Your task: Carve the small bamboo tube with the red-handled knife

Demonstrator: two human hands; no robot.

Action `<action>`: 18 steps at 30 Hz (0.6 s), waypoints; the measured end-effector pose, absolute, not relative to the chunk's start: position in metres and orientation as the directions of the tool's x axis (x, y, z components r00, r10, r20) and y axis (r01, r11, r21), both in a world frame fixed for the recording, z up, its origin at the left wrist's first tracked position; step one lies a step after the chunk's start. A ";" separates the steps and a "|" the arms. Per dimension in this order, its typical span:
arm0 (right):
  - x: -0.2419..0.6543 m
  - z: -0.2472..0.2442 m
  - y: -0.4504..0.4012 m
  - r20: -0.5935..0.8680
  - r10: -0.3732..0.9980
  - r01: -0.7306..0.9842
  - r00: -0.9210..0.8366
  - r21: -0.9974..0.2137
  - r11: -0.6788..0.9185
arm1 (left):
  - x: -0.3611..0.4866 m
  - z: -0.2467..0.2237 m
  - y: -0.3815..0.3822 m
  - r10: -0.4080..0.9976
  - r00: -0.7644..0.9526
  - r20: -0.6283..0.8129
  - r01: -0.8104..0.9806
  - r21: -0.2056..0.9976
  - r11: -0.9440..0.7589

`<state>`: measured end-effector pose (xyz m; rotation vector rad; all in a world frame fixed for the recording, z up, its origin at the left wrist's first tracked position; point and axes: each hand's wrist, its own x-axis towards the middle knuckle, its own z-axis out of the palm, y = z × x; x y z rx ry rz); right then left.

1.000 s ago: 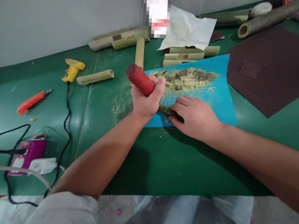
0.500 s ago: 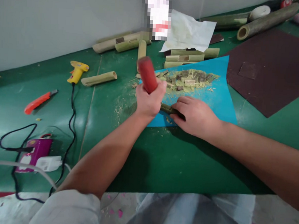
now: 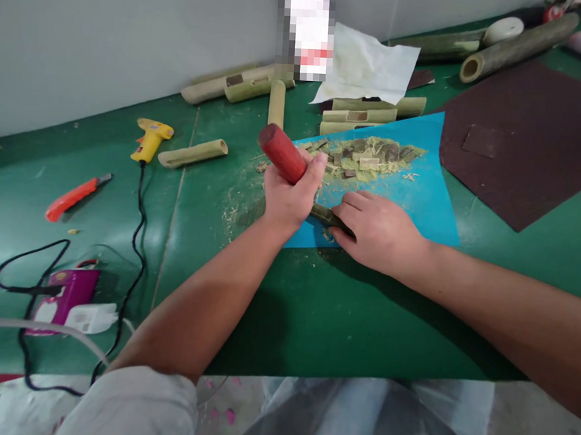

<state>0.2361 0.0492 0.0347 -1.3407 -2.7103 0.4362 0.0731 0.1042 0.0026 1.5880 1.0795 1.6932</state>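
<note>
My left hand (image 3: 291,195) is wrapped around a thick red handle (image 3: 283,153) that slants up to the left. The tool's working end is hidden below the fist. Close on the right, my right hand (image 3: 375,228) grips a dark green bamboo piece (image 3: 324,214), pressing it against a blue sheet (image 3: 432,205). The bamboo's left end disappears behind my left hand. Pale shavings and small brown and tan chips (image 3: 366,155) are heaped on the sheet just beyond both hands.
Cut bamboo lengths (image 3: 194,153) lie left and behind. A yellow glue gun (image 3: 152,139), orange utility knife (image 3: 77,198) and purple box with cables (image 3: 75,290) are at left. A brown sheet (image 3: 523,145) covers the right. White paper (image 3: 367,62) rests on bamboo behind.
The top of the red handle has tipped lower and to the left, with my left hand still around it. My right hand stays on the bamboo piece, almost unmoved.
</note>
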 end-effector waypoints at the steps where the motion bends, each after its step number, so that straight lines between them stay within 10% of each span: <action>1: 0.236 0.035 0.049 -0.047 0.791 0.767 -0.610 -0.285 0.575 | 0.073 0.002 0.104 0.842 -0.121 0.526 0.106 0.850 -0.516; 18: 0.238 0.039 0.051 -0.065 0.793 0.764 -0.606 -0.326 0.557 | 0.074 0.006 0.107 0.880 -0.218 0.421 0.115 0.907 -0.405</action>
